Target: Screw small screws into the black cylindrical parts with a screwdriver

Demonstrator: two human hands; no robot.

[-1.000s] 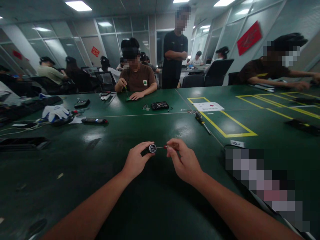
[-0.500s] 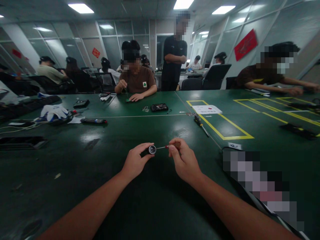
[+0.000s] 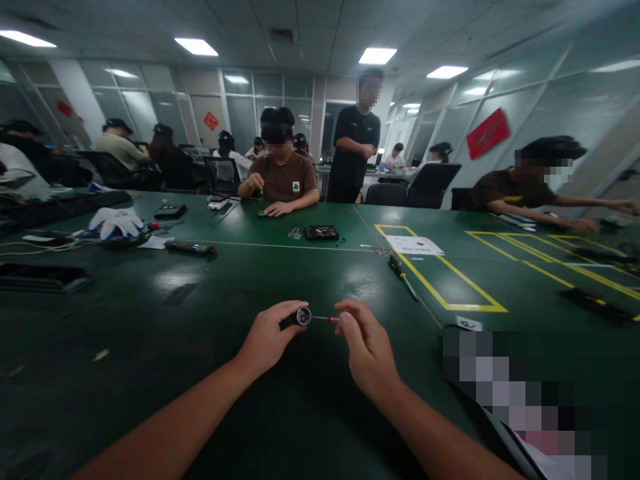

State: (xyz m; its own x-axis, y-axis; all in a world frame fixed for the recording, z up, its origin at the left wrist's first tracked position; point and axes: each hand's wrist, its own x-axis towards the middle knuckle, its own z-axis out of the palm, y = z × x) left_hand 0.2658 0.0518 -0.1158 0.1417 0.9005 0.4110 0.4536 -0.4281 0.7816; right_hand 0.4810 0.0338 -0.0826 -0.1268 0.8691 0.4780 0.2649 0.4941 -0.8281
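My left hand [image 3: 269, 337] pinches a small round black and silver part [image 3: 303, 316] just above the dark green table [image 3: 210, 313]. My right hand [image 3: 367, 350] is closed round a small screwdriver [image 3: 327, 319] with a red collar. Its thin metal shaft points left, and the tip meets the face of the round part. Both forearms reach in from the bottom of the view.
A yellow-handled screwdriver [image 3: 403, 273] lies by a yellow taped rectangle [image 3: 440, 277] holding a white sheet [image 3: 415, 245]. White gloves [image 3: 115, 221] and a black tool [image 3: 190, 247] lie at the left. A black tray [image 3: 321, 232] sits farther back. People sit opposite; one stands.
The camera has tilted up, so hands and table appear lower in view. My right hand has slid along the screwdriver and now hides more of its handle. The part stays pinched.
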